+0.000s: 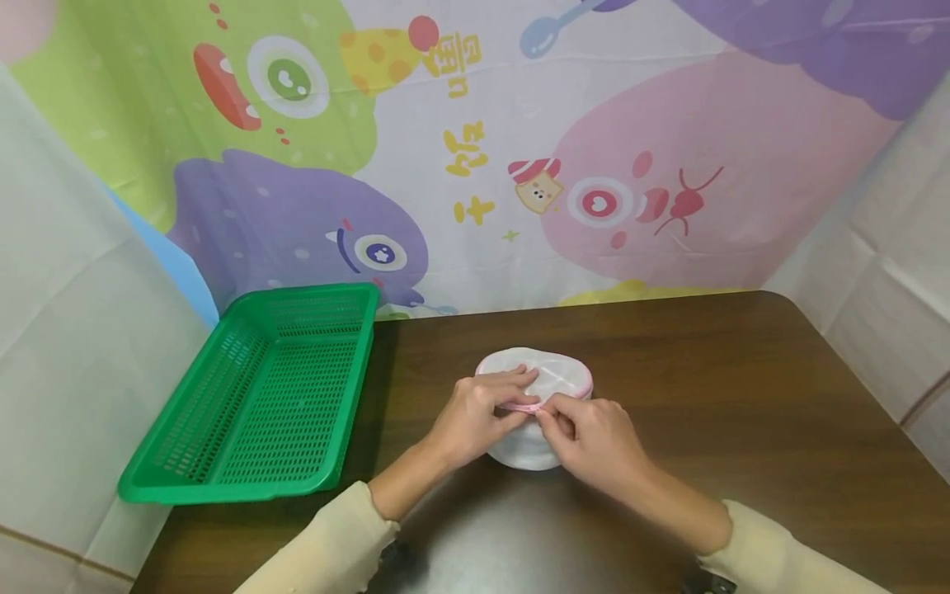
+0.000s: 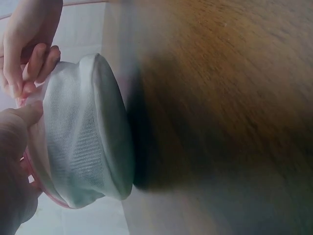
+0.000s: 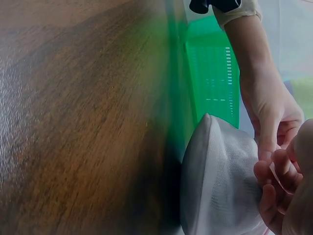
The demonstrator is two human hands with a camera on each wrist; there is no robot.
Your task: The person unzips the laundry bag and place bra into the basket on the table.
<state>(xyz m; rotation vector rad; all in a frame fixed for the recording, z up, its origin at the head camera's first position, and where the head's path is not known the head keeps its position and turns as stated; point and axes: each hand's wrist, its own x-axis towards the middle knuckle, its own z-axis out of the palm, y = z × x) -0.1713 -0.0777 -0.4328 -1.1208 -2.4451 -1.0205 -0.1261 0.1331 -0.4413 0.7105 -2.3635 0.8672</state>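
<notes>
A white mesh laundry bag [image 1: 523, 450] with a pink zip edge [image 1: 525, 407] stands upright on the table before me. My left hand [image 1: 478, 417] pinches the zip edge at the front between thumb and fingers, its other fingers lying over the lid. Right beside it, the right hand [image 1: 603, 436] pinches the same edge with thumb and forefinger; whatever small part it holds there is covered by the fingertips. In the left wrist view the bag's mesh side wall [image 2: 73, 132] bulges out. The right wrist view shows both hands' fingertips nearly touching.
A green plastic basket [image 1: 347, 412] with slotted walls stands on the left of the brown wooden table [image 1: 705, 371]. Behind the table hangs a cartoon-printed cloth [image 1: 475, 264], and pale wall panels close in both sides.
</notes>
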